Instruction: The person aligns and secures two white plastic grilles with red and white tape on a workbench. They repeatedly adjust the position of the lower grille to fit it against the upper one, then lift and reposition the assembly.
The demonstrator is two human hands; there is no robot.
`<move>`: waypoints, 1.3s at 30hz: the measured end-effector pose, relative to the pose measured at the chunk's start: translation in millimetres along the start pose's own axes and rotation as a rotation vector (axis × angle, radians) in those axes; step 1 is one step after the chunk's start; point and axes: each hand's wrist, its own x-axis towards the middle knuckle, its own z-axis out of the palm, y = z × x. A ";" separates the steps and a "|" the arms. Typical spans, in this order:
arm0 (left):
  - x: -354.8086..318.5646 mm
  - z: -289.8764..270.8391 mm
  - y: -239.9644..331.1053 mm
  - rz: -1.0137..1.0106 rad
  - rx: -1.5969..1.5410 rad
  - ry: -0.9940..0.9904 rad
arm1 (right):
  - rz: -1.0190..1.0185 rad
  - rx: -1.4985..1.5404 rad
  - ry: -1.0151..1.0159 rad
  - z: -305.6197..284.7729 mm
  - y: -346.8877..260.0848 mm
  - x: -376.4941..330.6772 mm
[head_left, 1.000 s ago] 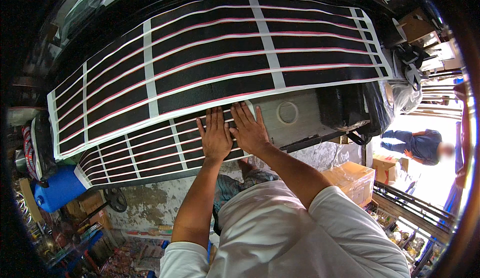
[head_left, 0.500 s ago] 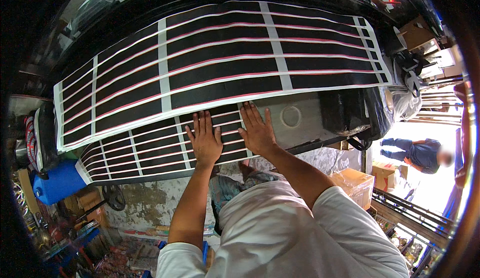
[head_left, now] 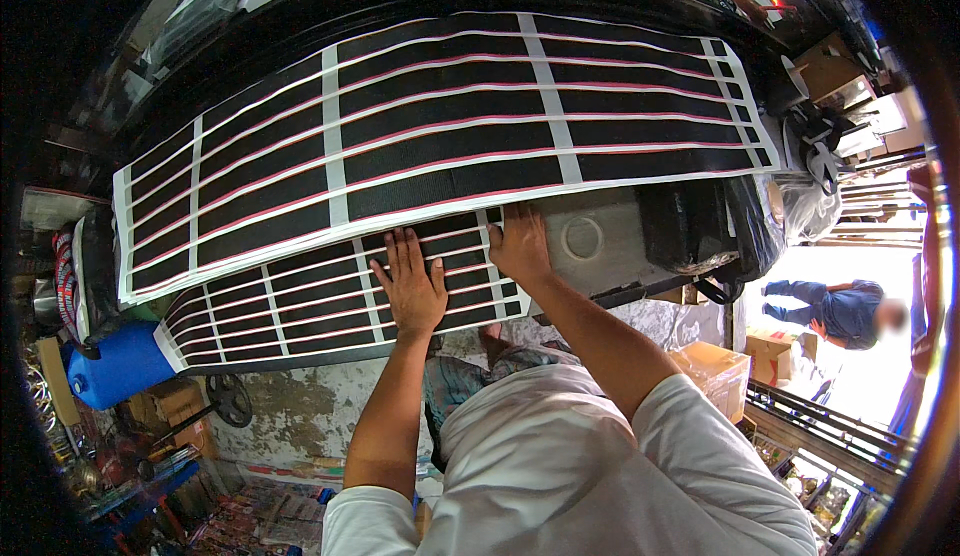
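Observation:
My left hand point(head_left: 410, 281) lies flat with fingers spread on a black sheet with a white grid point(head_left: 320, 301), low on the workbench. To its right, my right hand point(head_left: 522, 244) rests beside that sheet's right end, fingers stretched forward. Its fingertips meet the front edge of a larger sheet; whether they reach beneath it I cannot tell. This larger black sheet point(head_left: 440, 161), with white cross bands and red-edged white stripes, spreads over the far side and overlaps the lower one. Both hands hold nothing.
A grey worktop point(head_left: 610, 226) bears a round ring mark, with a black plastic-wrapped bundle point(head_left: 690, 221) to its right. A blue drum point(head_left: 120, 361) stands at the left, near a black handwheel point(head_left: 230, 399). Cardboard boxes point(head_left: 715, 376) and another person point(head_left: 845, 314) are at the right.
My right hand has slid slightly forward and to the right, its fingers closer together, baring the lower sheet's right end. My left hand stays in about the same place.

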 end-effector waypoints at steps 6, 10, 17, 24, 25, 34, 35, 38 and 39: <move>0.8 0.7 -1.8 -0.004 0.034 -0.043 | 0.033 0.084 -0.129 10.5 4.1 27.6; 1.7 0.8 -0.8 0.010 0.009 0.005 | -0.076 0.036 -0.174 6.9 20.9 24.5; 0.6 2.4 -2.9 0.018 0.009 0.014 | -0.209 0.044 -0.132 3.5 26.0 26.4; 1.2 0.4 -2.0 0.018 -0.009 0.028 | -0.114 -0.053 -0.144 24.7 37.3 26.3; 1.4 -0.2 -1.6 0.018 -0.010 0.025 | -0.075 -0.056 -0.183 28.0 39.2 29.4; 0.2 2.9 -4.0 0.003 -0.023 0.037 | 0.035 -0.114 -0.296 18.6 5.8 38.9; 1.8 2.2 -0.9 0.010 -0.036 0.031 | 0.051 -0.075 -0.297 13.2 11.9 39.6; 6.6 -2.0 6.5 0.042 -0.021 0.035 | 0.095 0.053 -0.247 30.9 42.6 41.5; 4.1 -1.6 0.2 0.028 0.000 0.040 | 0.100 -0.035 -0.331 27.7 33.8 41.9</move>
